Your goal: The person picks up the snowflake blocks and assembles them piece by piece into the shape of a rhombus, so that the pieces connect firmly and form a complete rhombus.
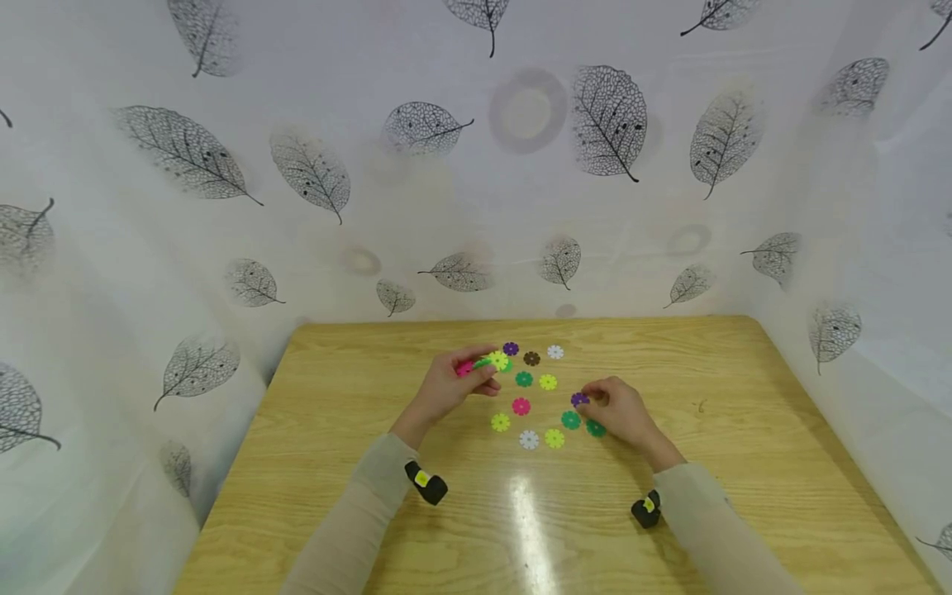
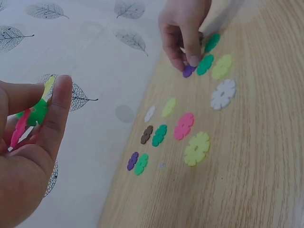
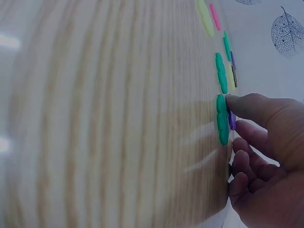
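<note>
My left hand (image 1: 445, 385) is raised at the left of the scattered discs, pinching a small cluster of joined flower-shaped plastic discs. In it are a pink disc (image 2: 21, 127), a green disc (image 2: 39, 113) and a yellow disc (image 1: 497, 360), set at angles to one another. On the right, my right hand (image 1: 626, 413) pinches a purple flower disc (image 1: 578, 399) between thumb and fingers, low over the wooden table. Two green discs (image 1: 570, 420) (image 1: 595, 428) lie right beside those fingertips; the right wrist view shows one green disc (image 3: 222, 119) overlapping the purple one.
Between the hands lie several loose flower discs: a pink one (image 1: 521, 406), a brown one (image 1: 531, 359), a white one (image 1: 529, 440), a yellow one (image 1: 554, 439) and others. The wooden table (image 1: 312, 496) meets a leaf-printed curtain (image 1: 461, 207) at the back and sides.
</note>
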`<state>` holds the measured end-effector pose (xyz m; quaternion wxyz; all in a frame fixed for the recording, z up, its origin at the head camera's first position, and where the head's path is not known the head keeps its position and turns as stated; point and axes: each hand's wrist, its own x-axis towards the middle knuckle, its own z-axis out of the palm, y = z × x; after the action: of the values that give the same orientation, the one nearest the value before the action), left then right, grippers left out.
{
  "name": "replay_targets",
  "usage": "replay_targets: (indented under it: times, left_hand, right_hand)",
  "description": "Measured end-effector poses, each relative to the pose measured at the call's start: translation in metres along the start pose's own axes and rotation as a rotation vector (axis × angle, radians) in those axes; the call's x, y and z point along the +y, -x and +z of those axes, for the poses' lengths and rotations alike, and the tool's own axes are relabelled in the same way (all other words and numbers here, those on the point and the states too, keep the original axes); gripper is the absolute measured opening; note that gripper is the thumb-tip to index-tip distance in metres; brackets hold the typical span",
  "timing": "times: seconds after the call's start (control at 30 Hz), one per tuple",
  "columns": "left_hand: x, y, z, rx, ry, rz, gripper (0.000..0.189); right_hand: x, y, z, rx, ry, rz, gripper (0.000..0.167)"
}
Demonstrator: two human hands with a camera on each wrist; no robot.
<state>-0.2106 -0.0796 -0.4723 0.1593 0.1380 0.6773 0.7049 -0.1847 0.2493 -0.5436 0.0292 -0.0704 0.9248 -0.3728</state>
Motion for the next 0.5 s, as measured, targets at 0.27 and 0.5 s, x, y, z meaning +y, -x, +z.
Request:
replay_targets:
  times: [0.27,0.5]
  left_hand:
    - [-0.0025,-0.0015,-0.0004,-0.021,-0.012,0.002,0.044]
    - [-0.001,-0.0011,0.0003,-0.032,-0.015,-0.013,0.045]
  right_hand:
    - [-0.0025,0.0011,0.0003,-0.006,-0.058,0.016,0.029]
    - [-0.0043,-0.0013,-0.0016,-0.018,-0.1,0.033,0.02]
